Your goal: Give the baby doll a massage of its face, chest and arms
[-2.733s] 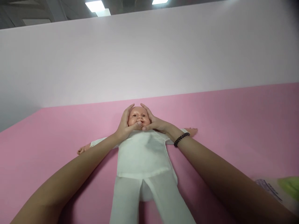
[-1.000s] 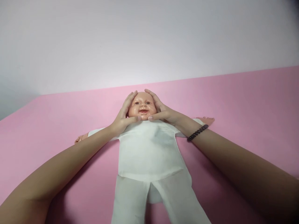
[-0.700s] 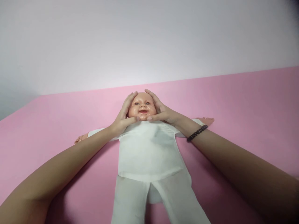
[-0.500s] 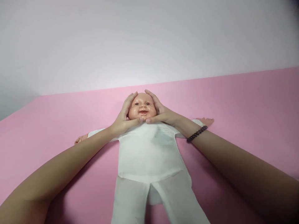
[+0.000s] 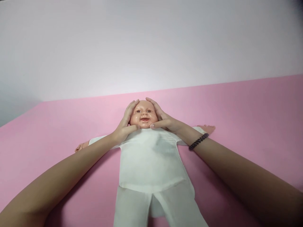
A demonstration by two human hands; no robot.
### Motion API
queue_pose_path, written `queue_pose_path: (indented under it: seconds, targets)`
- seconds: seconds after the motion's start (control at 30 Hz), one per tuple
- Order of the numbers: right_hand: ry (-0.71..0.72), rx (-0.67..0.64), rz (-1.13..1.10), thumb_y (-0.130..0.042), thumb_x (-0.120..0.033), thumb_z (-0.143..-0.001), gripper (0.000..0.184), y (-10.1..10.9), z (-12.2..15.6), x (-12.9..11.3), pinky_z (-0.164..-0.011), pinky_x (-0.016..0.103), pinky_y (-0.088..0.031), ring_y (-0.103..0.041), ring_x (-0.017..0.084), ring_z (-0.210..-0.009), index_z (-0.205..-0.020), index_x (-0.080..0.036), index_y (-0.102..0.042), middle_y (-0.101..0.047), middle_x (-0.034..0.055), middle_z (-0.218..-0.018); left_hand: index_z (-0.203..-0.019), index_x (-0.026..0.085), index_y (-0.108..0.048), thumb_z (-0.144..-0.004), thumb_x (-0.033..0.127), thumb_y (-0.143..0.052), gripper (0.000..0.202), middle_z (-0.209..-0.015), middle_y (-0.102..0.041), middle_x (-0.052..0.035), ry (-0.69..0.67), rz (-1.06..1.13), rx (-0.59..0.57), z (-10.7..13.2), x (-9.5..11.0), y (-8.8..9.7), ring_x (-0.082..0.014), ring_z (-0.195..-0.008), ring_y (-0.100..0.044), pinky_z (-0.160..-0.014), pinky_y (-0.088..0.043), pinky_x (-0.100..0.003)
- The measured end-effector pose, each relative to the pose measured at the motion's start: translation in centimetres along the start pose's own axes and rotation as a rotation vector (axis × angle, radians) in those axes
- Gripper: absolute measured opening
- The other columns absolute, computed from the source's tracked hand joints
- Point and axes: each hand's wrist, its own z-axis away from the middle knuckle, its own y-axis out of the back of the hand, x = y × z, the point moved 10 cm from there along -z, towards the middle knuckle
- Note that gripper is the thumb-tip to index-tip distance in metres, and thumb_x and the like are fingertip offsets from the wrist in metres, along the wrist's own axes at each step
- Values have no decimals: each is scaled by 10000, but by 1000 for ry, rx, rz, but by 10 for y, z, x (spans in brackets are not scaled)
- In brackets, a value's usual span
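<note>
A baby doll with a white cloth body lies on its back, arms spread out to both sides. Cupped round the left side of its hard plastic head is my left hand, the thumb along the jaw. My right hand clasps the other side in the same way, its thumb tip at the chin. The fingers of both hands reach up to the forehead, and the palms press the cheeks. The back of the doll's head is hidden.
The doll rests on a pink surface that runs back to a pale wall. A dark beaded bracelet circles my right wrist. The doll's legs extend toward me, past the lower edge of the view.
The scene sits slightly lower in view. My thumbs, close together under the chin before, are now further apart along the jaw. Both hands still hold the head.
</note>
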Motion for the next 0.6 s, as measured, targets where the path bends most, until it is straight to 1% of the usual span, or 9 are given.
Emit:
queue_pose_path:
  seconds: [0.1,0.23,0.33,0.47,0.6]
  targets:
    - [10,-6,-2,-925,-277,-684,1230,0,0,0,-1268,566,-350,-383,321,-1545,-1646,-509,-195,-280,14,-1715,-1636,441,-294,-817,313,-715,929,-1767,-135,56,3,1,3,0,1,0,-356,-1639,-37,-1351,-68,-581]
    - [24,3,14,-939,-297,-687,1227,2,0,0,-1269,564,-349,-378,320,-1549,-1648,-501,-202,-257,22,-1724,-1628,434,-306,-851,393,-774,908,-1772,-117,29,40,20,31,1,3,-1,-357,-1639,-59,-1346,-114,-574]
    - [23,13,35,-955,-302,-676,1248,3,0,-1,-1269,558,-354,-366,316,-1555,-1648,-507,-200,-246,20,-1726,-1623,431,-312,-844,430,-819,930,-1771,-113,11,62,18,49,1,5,-2,-352,-1638,-76,-1345,-137,-563]
    - [0,38,39,-979,-287,-639,1295,2,1,0,-1263,561,-368,-366,321,-1555,-1643,-526,-196,-229,14,-1730,-1620,440,-315,-852,444,-824,920,-1768,-128,5,46,-7,49,1,7,-3,-349,-1639,-71,-1343,-136,-570]
    - [3,31,40,-965,-291,-660,1270,1,1,0,-1266,566,-363,-370,314,-1553,-1642,-525,-194,-257,15,-1717,-1621,455,-307,-861,429,-805,909,-1766,-134,22,33,-2,40,1,5,-3,-351,-1640,-53,-1344,-116,-582]
